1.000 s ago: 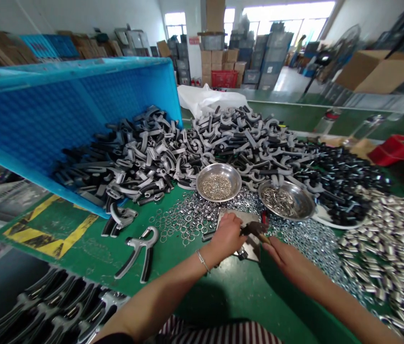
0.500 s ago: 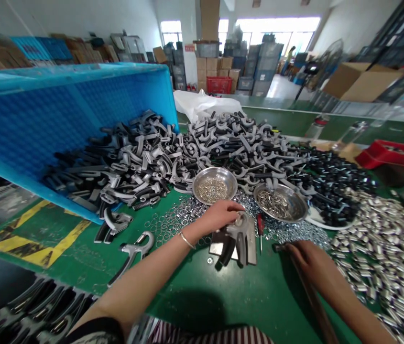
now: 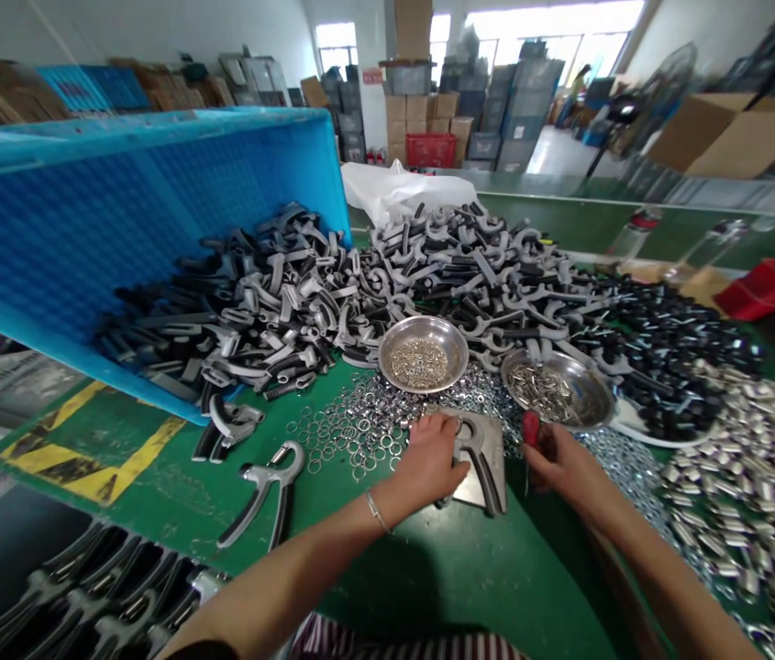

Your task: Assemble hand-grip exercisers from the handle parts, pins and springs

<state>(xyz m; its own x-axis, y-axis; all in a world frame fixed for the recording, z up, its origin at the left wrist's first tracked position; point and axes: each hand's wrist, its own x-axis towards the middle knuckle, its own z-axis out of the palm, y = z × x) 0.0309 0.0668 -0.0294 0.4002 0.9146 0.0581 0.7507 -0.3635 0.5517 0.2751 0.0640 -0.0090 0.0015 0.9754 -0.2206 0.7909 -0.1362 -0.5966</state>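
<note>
My left hand (image 3: 432,458) is closed on a grey and black hand-grip part (image 3: 476,449) that lies on a small metal plate (image 3: 490,431) on the green table. My right hand (image 3: 562,463) is closed round a red-handled screwdriver (image 3: 530,429), held upright just right of the plate. Shiny metal rings (image 3: 352,423) lie scattered to the left of my left hand. Two steel bowls stand behind my hands: one with small bits (image 3: 421,353), one with metal pins (image 3: 558,387).
A tipped blue crate (image 3: 84,220) spills grey and black grip handles (image 3: 277,293) across the table. An assembled hand gripper (image 3: 267,490) lies at the left. Black knobs (image 3: 662,348) and metal cylinders (image 3: 758,458) cover the right side. More assembled grippers (image 3: 84,605) fill the lower left.
My right hand has let go of the long-handled tool and picked up the red screwdriver. My left hand has moved from the part's top to grip its left side.
</note>
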